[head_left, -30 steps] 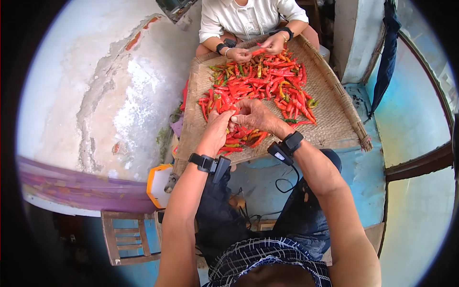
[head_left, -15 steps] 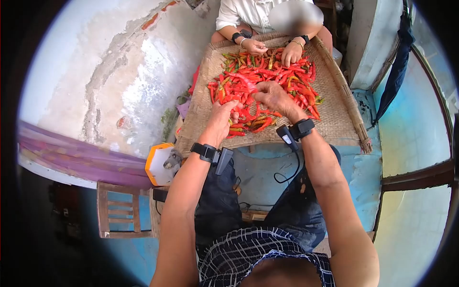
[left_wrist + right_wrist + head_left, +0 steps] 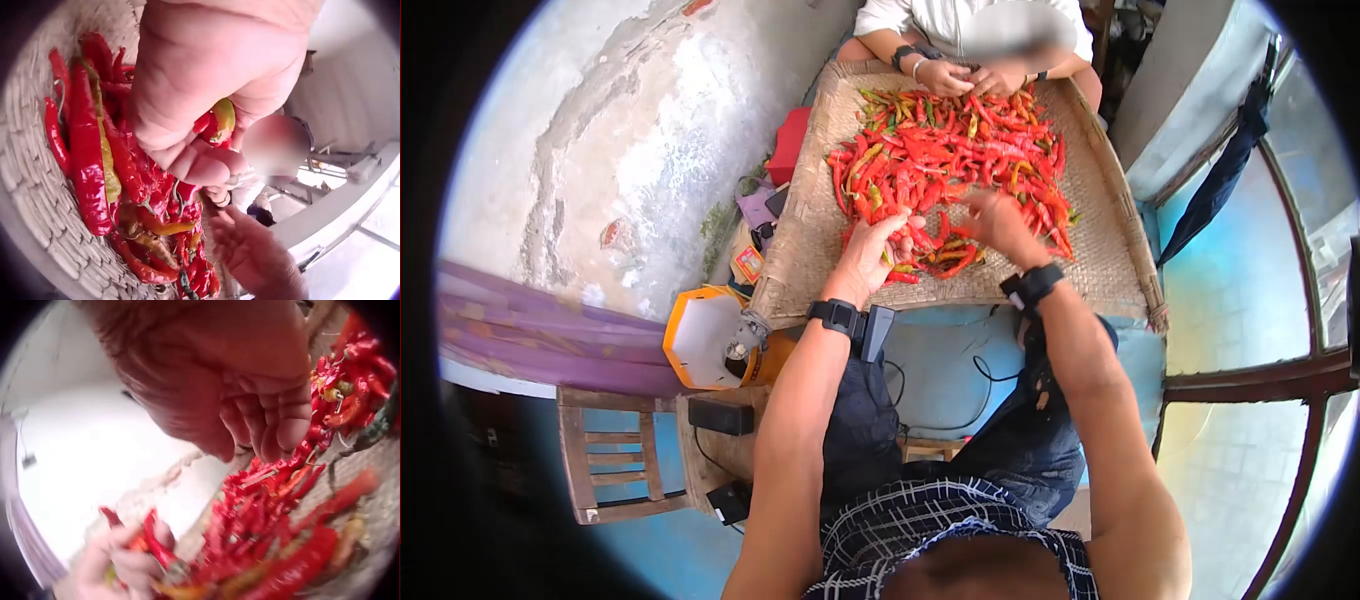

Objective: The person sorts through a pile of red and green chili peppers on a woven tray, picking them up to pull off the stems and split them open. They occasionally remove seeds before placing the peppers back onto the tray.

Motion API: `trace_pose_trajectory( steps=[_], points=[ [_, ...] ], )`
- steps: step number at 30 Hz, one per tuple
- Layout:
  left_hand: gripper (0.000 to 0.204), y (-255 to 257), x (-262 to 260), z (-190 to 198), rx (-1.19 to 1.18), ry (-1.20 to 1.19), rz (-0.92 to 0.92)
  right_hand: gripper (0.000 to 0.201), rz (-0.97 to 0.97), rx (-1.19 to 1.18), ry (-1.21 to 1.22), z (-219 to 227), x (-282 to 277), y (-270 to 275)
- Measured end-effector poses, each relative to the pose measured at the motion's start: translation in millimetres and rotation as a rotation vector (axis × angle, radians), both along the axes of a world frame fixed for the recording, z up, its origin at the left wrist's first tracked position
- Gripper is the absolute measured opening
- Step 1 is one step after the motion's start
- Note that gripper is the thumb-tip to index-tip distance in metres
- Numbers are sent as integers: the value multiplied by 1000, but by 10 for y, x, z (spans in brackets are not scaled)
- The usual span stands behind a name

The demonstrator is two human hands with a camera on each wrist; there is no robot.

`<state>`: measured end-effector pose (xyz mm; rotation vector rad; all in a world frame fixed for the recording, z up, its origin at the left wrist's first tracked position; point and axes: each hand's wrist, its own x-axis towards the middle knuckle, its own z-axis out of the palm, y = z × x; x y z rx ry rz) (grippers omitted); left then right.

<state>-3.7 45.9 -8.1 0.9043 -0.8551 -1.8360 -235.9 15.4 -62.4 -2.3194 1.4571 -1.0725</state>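
Red chili peppers (image 3: 945, 150), some green or yellow, lie heaped on a woven tray (image 3: 1090, 290). My left hand (image 3: 868, 255) is at the near left edge of the heap, its fingers curled round a few chilies. From this grip a yellow-green chili (image 3: 223, 122) shows in the left wrist view, and a red chili (image 3: 159, 544) sticks up in the right wrist view. My right hand (image 3: 1003, 225) hovers over the right part of the heap, blurred. In the right wrist view its fingers (image 3: 292, 431) hang loosely bent with nothing between them.
Across the tray sits a person in a white shirt (image 3: 935, 25), both hands at the heap's far edge. An orange-rimmed white box (image 3: 705, 335) and a wooden chair (image 3: 615, 455) stand at the left. A folded dark umbrella (image 3: 1225, 175) hangs at the right.
My right hand has moved from beside the left hand to the right, off a large red chili. The left hand keeps its grip. The other person's hands parted, then came together again.
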Motion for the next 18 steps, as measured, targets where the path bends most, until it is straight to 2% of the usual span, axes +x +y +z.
trace_pose_trajectory(
  steps=[1, 2, 4, 5, 9, 11, 12, 14, 16, 18],
  points=[
    [21, 1, 22, 11, -16, 2, 1, 25, -99, -37, 167, 14, 122, 131],
    [21, -23, 33, -11, -55, 23, 19, 21, -99, 32, 400, -83, 145, 135],
    [22, -7, 72, 43, -89, 75, 26, 15, -119, 145, 287, -233, 166, 97],
    [20, -10, 89, 22, -89, 100, 55, 16, -157, 156, 309, -101, 200, 155],
    [24, -33, 115, -59, -85, 184, 130, 13, -181, 108, 329, -41, 129, 134],
    [23, -38, 71, -78, -80, 174, 172, 11, -200, 183, 78, 46, 65, 33],
    [21, -10, 38, -52, -87, 172, 170, 11, -196, 174, 90, 157, 71, 2],
    [20, 41, -30, -29, -102, 147, 156, 9, -228, 113, -196, 316, 66, -53],
    [20, 79, -91, 3, -127, 124, 153, 10, -234, 78, -242, 465, 120, -54],
    [20, 61, -145, -2, -123, 106, 139, 9, -126, 538, -787, 583, 196, 23]
  ],
)
